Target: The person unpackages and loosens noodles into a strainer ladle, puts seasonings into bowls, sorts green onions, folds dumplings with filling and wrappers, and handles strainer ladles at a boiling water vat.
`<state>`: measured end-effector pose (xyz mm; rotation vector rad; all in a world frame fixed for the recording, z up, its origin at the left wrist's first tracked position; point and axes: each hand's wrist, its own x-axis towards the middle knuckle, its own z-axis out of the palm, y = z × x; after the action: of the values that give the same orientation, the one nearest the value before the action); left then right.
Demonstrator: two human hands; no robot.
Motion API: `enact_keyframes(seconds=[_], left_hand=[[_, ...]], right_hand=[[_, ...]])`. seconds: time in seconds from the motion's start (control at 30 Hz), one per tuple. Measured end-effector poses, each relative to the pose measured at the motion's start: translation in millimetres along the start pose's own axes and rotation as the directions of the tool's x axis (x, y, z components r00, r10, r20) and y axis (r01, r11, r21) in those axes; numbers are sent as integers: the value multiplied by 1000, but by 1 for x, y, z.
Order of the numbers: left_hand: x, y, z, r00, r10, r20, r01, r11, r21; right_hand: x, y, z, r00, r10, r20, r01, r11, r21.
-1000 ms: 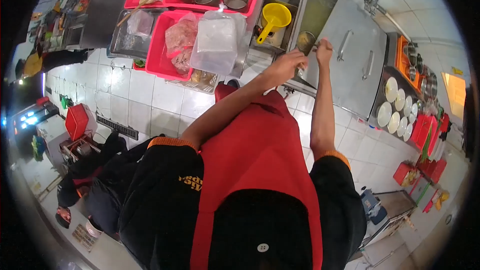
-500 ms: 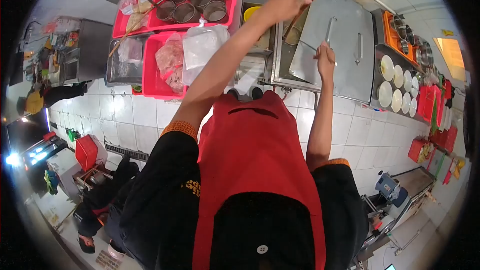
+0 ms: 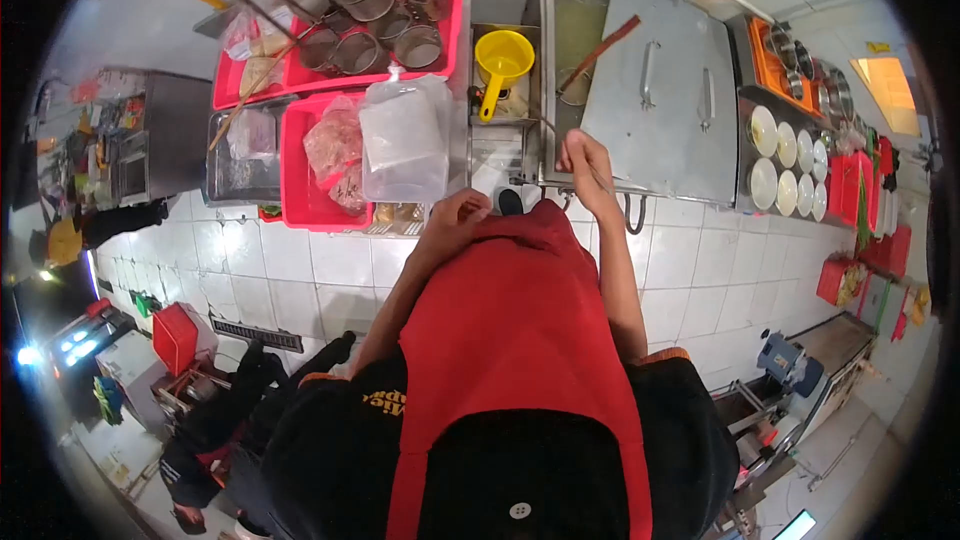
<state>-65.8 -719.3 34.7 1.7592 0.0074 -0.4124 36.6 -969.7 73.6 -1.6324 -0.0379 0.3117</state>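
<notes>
My left hand (image 3: pixel 458 217) is in front of my waist by the red apron (image 3: pixel 520 300), its fingers loosely bent and apart, with nothing visible in them. Closed around a thin, stick-like utensil (image 3: pixel 543 121), my right hand (image 3: pixel 588 172) is at the front edge of the steel vat (image 3: pixel 548 60); the utensil's exact kind is unclear. A noodle strainer (image 3: pixel 574 90) sits in the vat's cloudy liquid, its wooden handle (image 3: pixel 612 43) leaning over the metal lid (image 3: pixel 665 90). The lid covers the vat's right part.
Left of the vat is a yellow dipper (image 3: pixel 504 55). Farther left, a pink tray (image 3: pixel 455 30) bears several strainers, beside a clear plastic container (image 3: pixel 405 165). White bowls (image 3: pixel 763 185) stand in rows on the right. A co-worker (image 3: pixel 190 470) is at lower left.
My left hand has left the strainer's handle and come back to my waist. My right hand has moved left and nearer my body with the thin utensil. The strainer's handle now leans on the lid.
</notes>
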Motion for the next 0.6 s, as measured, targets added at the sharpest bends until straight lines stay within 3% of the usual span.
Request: enact_keyframes(seconds=[0.13,0.2,0.27,0.33,0.4,0.53,0.6], left_hand=[[-1,18,-15,995,-81,-54,81,997,11],[10,20,-24,972,158,-172,-146,986,82],[10,25,-33,944,237,-230,-209,968,140],[6,30,-42,949,237,-208,-220,970,100],[-5,25,-44,934,263,-244,-252,965,76],[-25,16,-53,947,189,-261,-191,981,21],[-40,14,-55,968,140,-210,-140,990,15]], right_hand=[[69,41,34,978,-207,25,208,977,-46],[97,66,44,963,-253,92,264,953,-150],[121,70,66,921,-378,97,380,925,-2],[135,79,87,932,-333,142,324,942,84],[139,93,96,963,-249,104,257,964,-70],[121,99,104,966,-196,168,223,961,-164],[101,87,111,968,-194,158,206,976,-63]])
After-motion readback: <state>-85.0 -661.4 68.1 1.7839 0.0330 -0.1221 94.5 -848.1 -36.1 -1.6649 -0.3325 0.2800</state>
